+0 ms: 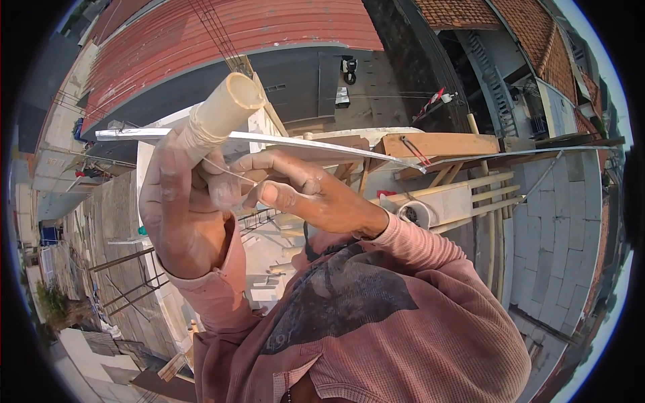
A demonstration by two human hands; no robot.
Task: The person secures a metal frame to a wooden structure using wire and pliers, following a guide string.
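Note:
A short cream plastic pipe [240,94] is held upright at an angle, its open end toward the upper right, with pale string [205,134] wound round its middle. My left hand [181,201] grips the pipe's lower part, fingers wrapped round it. A taut length of the string runs from the pipe down to my right hand [309,198], whose thumb and fingers are pinched on it just right of my left hand. Behind both hands lies a long white bar [349,150]. Red-handled pincers [415,150] rest on a wooden beam [450,142] to the right.
Below me are rooftops, a red metal roof [222,27], a paved yard [356,101] and tiled roofs [517,33]. Cream pipes [490,198] lie at the right beside a pale block wall [557,228]. Weathered boards [111,269] and dark rods stand at the left.

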